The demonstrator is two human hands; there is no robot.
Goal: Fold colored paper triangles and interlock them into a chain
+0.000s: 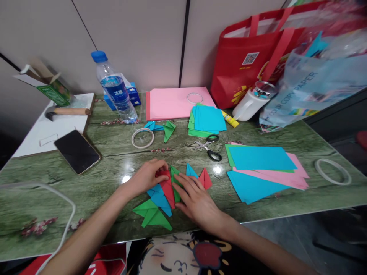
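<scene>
Folded origami pieces lie in a row on the table in front of me. My left hand point(149, 176) has its fingers curled on the top of a red folded paper piece point(168, 191). Flat over a green folded piece point(174, 179) rests my right hand point(197, 200), its fingers stretched out and hiding part of the paper. Blue folded paper point(159, 199) and another green folded piece point(152, 216) sit left of the red one. Beyond my right fingers show a blue point point(191, 170) and a red folded piece point(205, 178).
Scissors point(209, 147), a tape roll point(142, 138) and blue paper squares point(209, 118) lie farther back. Coloured paper strips point(262, 157) are at right. A water bottle point(116, 91), phone point(77, 151), hammer point(69, 111), white mug point(249, 104) and red bag point(237, 65) stand or lie around.
</scene>
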